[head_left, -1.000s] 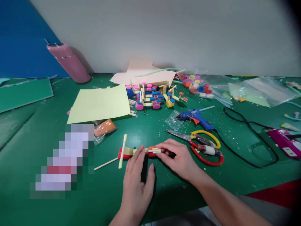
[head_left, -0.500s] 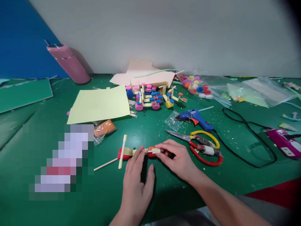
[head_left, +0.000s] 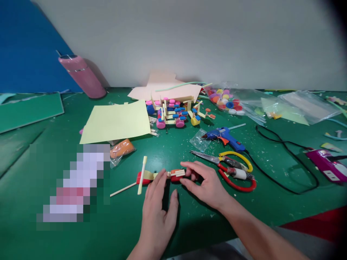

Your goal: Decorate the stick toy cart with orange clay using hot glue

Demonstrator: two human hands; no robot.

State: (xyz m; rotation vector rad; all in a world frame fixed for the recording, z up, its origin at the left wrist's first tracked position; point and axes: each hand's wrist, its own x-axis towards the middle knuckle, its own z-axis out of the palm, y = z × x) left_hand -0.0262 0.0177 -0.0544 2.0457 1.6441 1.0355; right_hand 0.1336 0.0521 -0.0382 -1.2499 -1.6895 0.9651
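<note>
A small handmade stick model (head_left: 147, 176) with red pieces and pale sticks lies on the green table. My left hand (head_left: 159, 206) rests its outstretched fingers across the model's middle, hiding part of it; the thumb is spread away. At the model's right end is a red and orange piece (head_left: 177, 174) with short pale sticks on top. Just right of that end, my right hand (head_left: 204, 180) has its thumb and forefinger apart, with nothing visible between them. A thin stick (head_left: 123, 189) extends from the model's left end.
Scissors (head_left: 233, 164) and a blue glue gun (head_left: 225, 136) lie right of the model, the gun's cord running to a purple power strip (head_left: 324, 164). Behind are small wheeled models (head_left: 172, 115), yellow paper (head_left: 116, 122), bagged coloured caps (head_left: 226, 99) and a pink bottle (head_left: 84, 76).
My right thumb and forefinger have parted from the sticks at the model's right end. My left hand stays on the model. The camera view has shifted slightly.
</note>
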